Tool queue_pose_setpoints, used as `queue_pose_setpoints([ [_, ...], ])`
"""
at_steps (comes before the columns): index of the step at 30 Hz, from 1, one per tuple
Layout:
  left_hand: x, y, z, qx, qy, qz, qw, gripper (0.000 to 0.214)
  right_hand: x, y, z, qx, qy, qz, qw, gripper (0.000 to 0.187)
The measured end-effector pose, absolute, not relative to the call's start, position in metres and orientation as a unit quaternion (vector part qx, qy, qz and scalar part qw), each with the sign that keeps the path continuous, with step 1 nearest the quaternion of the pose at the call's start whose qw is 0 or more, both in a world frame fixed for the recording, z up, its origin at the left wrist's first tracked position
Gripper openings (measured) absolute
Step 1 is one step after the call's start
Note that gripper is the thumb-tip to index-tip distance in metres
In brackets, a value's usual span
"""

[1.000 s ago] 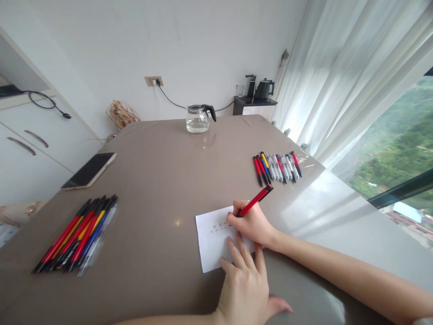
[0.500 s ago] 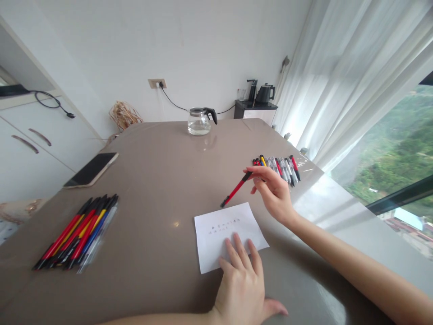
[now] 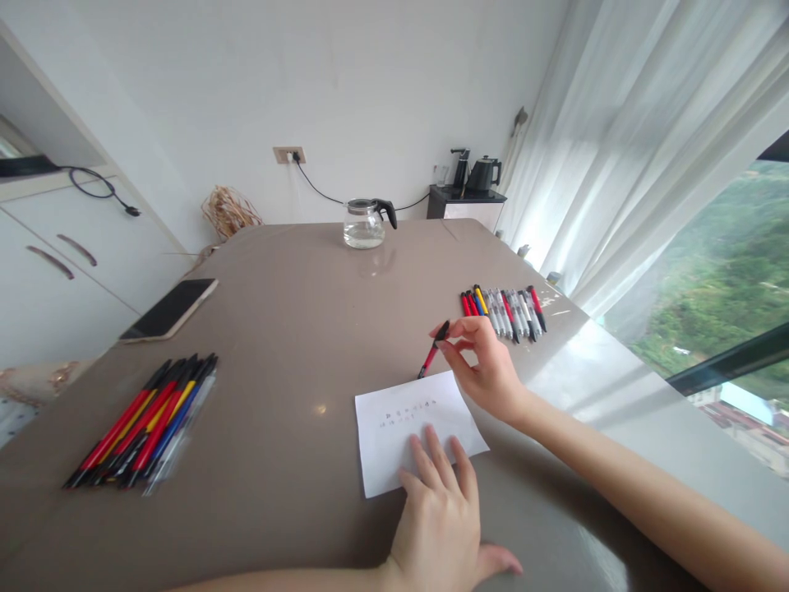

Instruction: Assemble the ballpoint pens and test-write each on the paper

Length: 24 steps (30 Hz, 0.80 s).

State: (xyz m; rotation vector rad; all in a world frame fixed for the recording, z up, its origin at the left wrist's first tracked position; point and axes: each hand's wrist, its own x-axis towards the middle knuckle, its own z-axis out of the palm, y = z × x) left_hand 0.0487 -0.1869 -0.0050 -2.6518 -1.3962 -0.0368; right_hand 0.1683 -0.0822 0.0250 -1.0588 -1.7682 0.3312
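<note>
Hands first: left hand (image 3: 439, 526) is lying palm down, fingers spread and slack, grasping nothing, its fingertips pressing on a white sheet (image 3: 382, 456). Right hand (image 3: 486, 370) is pinching the upper end of a red-and-black pen (image 3: 429, 359) between thumb and fingers, beside the sheet's far right corner.

White curtain (image 3: 585, 123) is hanging beyond the table's right edge, next to the window. The glossy grey-brown table (image 3: 277, 345) is filling most of the floor I'm facing; white cupboard (image 3: 37, 312) is standing past its left edge. Off the far right corner, a low cabinet (image 3: 468, 212) is carrying a dark kettle (image 3: 483, 174).

Glass pot (image 3: 363, 232), black handle pointing right, is standing close to the far edge, with clear liquid inside. The sheet is lying on the near part of the table, well in from the left and right edges. Phone (image 3: 169, 311), dark screen up, is resting along the left edge. Nearer, also toward that edge, a bunch of pens (image 3: 145, 423) is lying slantwise: red, yellow, blue, clear, black ends.

A row of pens (image 3: 504, 314), mostly clear with several coloured, is sitting toward the right edge.

The pinched pen is slanting, lower end just past the sheet's far edge; I cannot tell whether it is touching the table. Smallest: two lines of handwriting (image 3: 408, 411) are showing on the sheet, too small to read.
</note>
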Motion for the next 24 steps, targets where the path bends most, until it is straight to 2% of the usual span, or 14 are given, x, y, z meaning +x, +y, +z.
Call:
queue_pose_setpoints([
  [4,0.048,-0.187,-0.005,-0.883,-0.464,-0.013,0.071,0.096,0.165,-0.085,0.026,-0.436,-0.718,0.163,0.517,0.019],
  [7,0.048,-0.186,-0.004,-0.884,-0.461,-0.014,0.07,0.096,0.167,-0.086,0.029,-0.428,-0.736,0.14,0.506,0.028],
  [14,0.048,-0.185,-0.003,-0.887,-0.457,-0.009,0.068,0.096,0.19,-0.069,0.021,-0.432,-0.779,-0.006,0.454,0.021],
  [20,0.049,-0.186,-0.005,-0.885,-0.46,0.006,0.076,0.096,0.222,-0.046,-0.002,-0.455,-0.836,-0.15,0.269,0.022],
  [24,0.05,-0.186,-0.007,-0.885,-0.457,0.018,0.092,0.097,0.234,-0.04,-0.011,-0.483,-0.843,-0.173,0.161,0.024],
])
